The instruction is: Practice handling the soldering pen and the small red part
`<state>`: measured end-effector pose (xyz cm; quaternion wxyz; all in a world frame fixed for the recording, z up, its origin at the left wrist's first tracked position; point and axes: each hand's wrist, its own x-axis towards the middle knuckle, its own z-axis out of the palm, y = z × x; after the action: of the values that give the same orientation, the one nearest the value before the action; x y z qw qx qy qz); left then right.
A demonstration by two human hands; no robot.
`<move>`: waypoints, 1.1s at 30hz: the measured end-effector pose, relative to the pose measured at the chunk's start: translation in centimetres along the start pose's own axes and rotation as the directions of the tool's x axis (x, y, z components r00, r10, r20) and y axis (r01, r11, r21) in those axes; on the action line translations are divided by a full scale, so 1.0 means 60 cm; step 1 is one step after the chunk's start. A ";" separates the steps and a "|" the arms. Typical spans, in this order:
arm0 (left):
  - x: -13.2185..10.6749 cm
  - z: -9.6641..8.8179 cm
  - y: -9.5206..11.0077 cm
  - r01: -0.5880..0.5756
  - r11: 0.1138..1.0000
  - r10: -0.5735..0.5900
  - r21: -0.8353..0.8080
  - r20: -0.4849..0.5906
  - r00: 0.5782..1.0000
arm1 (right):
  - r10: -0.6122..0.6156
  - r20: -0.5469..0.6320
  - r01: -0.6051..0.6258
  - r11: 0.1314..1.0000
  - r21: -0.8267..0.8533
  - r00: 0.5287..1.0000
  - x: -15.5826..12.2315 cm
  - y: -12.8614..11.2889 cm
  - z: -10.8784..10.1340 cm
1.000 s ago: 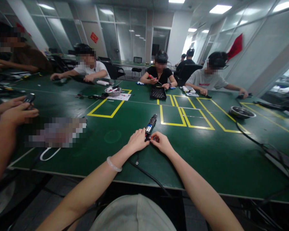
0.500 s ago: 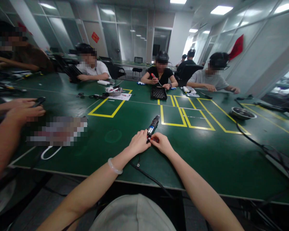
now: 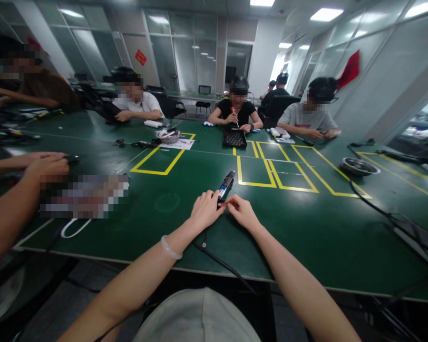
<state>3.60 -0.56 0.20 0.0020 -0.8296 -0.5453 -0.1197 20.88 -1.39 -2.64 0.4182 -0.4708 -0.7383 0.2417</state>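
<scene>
A slim black device [image 3: 228, 179] lies tilted on the green table, its far end pointing away from me; a silver and blue part shows in its side. My left hand [image 3: 206, 209] is closed over its near end, hiding that section. At the thumb of that hand, my right hand [image 3: 240, 211] pinches a thin red wire [image 3: 225, 204] that leads to the device. A black cord [image 3: 221, 263] runs from beneath my left hand over the table edge. A small ring-shaped end [image 3: 204, 245] lies beside the cord.
Yellow tape outlines [image 3: 257, 185] mark the green table [image 3: 157, 228]. A metal bowl [image 3: 360, 167] and black cables stand to the right. On the left, a co-worker's hands [image 3: 48, 166] work near a blurred packet. Across the table, another person uses a screwdriver over a black tray [image 3: 234, 137].
My right hand has drawn slightly away from the device, and the red wire now shows stretched between its fingers and the device. My left hand stays on the near end.
</scene>
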 end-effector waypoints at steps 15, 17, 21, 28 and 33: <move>0.007 -0.003 -0.033 -0.033 0.997 0.032 0.075 0.012 0.999 | -0.006 -0.043 0.009 0.998 0.069 0.999 0.000 0.013 -0.010; 0.010 -0.003 -0.048 -0.020 0.997 0.019 0.076 0.018 1.000 | -0.003 -0.041 0.006 0.997 0.081 0.999 -0.001 0.013 -0.010; 0.018 -0.009 -0.091 0.027 0.995 -0.031 0.096 0.040 0.999 | 0.011 -0.035 -0.008 0.996 0.086 0.999 -0.001 0.017 -0.010; 0.027 -0.025 -0.209 0.161 0.973 -0.175 0.167 0.072 0.982 | 0.028 -0.015 -0.027 0.997 0.075 1.000 -0.001 0.026 -0.008; 0.028 -0.030 -0.310 0.297 0.937 -0.314 0.183 0.073 0.947 | 0.032 -0.006 -0.031 0.998 0.051 0.999 -0.001 0.024 -0.007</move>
<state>-12.96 8.26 -0.08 0.0263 -0.7367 -0.6751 -0.0297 21.98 -0.84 -3.51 0.4287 -0.4722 -0.7230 0.2655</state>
